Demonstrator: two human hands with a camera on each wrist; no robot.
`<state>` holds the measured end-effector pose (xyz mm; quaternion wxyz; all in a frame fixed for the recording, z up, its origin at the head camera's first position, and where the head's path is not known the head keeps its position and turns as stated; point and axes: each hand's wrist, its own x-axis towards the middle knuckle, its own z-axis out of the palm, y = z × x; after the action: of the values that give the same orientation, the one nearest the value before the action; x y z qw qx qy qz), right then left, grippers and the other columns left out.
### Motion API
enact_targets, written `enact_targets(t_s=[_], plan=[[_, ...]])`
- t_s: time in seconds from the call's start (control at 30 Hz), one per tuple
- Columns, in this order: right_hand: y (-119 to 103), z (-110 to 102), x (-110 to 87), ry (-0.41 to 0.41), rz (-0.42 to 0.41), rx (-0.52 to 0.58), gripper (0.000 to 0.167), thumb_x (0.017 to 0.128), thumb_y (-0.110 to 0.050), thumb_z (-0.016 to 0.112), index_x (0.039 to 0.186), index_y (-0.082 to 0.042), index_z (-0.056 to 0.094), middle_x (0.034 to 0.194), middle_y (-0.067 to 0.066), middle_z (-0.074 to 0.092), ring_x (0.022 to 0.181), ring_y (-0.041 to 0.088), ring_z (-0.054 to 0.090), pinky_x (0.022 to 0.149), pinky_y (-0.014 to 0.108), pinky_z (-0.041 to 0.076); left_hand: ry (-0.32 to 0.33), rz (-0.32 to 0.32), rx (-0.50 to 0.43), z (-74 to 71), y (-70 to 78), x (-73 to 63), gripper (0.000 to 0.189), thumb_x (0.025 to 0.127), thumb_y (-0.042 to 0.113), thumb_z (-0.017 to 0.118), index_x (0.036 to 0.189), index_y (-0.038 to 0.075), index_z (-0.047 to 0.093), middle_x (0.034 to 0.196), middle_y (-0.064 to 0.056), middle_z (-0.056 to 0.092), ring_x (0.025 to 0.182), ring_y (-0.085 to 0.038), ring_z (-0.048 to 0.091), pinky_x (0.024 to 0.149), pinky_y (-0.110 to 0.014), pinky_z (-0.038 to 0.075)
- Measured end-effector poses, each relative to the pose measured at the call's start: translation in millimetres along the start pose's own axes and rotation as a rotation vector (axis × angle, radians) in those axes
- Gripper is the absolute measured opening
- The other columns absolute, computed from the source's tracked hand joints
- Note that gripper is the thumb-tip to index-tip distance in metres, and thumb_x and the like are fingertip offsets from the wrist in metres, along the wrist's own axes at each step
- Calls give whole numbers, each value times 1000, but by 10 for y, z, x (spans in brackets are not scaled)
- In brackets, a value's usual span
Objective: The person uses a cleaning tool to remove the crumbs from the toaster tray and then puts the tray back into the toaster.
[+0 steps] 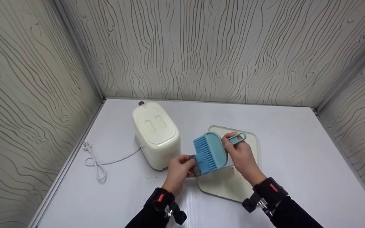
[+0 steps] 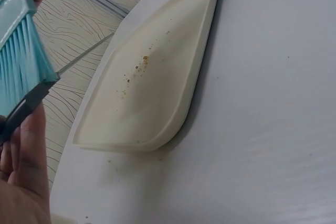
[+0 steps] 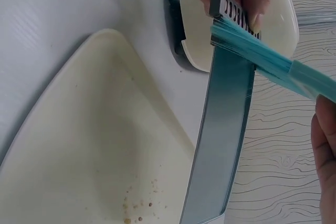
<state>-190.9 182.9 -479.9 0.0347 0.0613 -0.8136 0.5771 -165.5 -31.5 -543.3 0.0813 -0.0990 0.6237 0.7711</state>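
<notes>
On the left of the white surface (image 1: 296, 158), a white cord (image 1: 100, 167) lies loosely looped at eight o'clock of a cream appliance (image 1: 157, 133), which has two slots marked on its top and a dark knob (image 1: 141, 103) at its eleven o'clock end. At the appliance's five o'clock, the left hand (image 1: 176, 169) pinches the slotted dark end of a narrow grey tray (image 3: 220, 135), raised off the surface. A blue brush (image 1: 216, 150) sits at the left hand's two o'clock, its bristles touching the grey tray near that slotted end. At the brush's three o'clock, the right hand (image 1: 242, 156) has its fingers curled round the handle. Below them lies a shallow cream tray (image 1: 223, 188), brown crumbs (image 2: 137, 67) scattered on it.
</notes>
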Motion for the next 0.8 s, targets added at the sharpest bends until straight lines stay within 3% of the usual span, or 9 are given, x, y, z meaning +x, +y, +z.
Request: enact_targets(t_s=[0.17,0.8], plan=[[48,-28,13,24,-37,-54,23,106,-25,58,117,-5,63,109,9,67,95,14,58,81,20,50,-24,-1,-28,6,2,-6,18,95,3,64,108,-8,67,88,-9,67,73,-16,67,63,-29,62],[175,-306,23,72,-30,-165,27,107,-29,55,120,-6,62,106,9,66,91,14,58,78,20,51,-33,-1,-39,-38,46,-15,19,95,3,65,110,-8,65,92,-12,67,75,-18,68,66,-32,63]])
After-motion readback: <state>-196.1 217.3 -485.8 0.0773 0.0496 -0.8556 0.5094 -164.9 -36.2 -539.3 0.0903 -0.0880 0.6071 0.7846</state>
